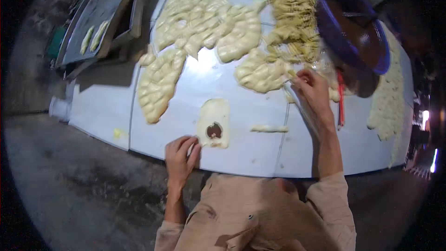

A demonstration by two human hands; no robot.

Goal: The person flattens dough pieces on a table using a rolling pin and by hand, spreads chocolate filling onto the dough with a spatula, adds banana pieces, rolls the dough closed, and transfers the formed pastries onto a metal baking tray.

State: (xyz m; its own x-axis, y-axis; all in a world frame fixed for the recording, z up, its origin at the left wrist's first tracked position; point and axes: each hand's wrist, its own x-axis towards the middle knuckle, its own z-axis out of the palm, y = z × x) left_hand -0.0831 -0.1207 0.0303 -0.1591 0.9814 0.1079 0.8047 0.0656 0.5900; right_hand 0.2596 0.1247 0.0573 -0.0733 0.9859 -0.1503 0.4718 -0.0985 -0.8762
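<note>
On the white table in front of me lies a flat, oblong sheet of dough (213, 111) with a dark brown filling (214, 130) near its close end. My left hand (182, 157) is beside the sheet's near left corner, fingers loosely bent and apart, with nothing visible in them. Farther right, my right hand (314, 94) pinches a small yellowish piece of dough (291, 73) at its fingertips. That hand is at the right edge of a lumpy dough mass (260, 72). A thin dough strip (269, 129) rests between my hands.
Large dimpled dough slabs (200, 18) cover the table's far side, with a folded, browner dough heap (295, 23) to their right. A purple-rimmed tub (384, 65) stands at the right, near a red stick-like object (341, 97). Trays (86, 23) with shaped dough pieces are at left.
</note>
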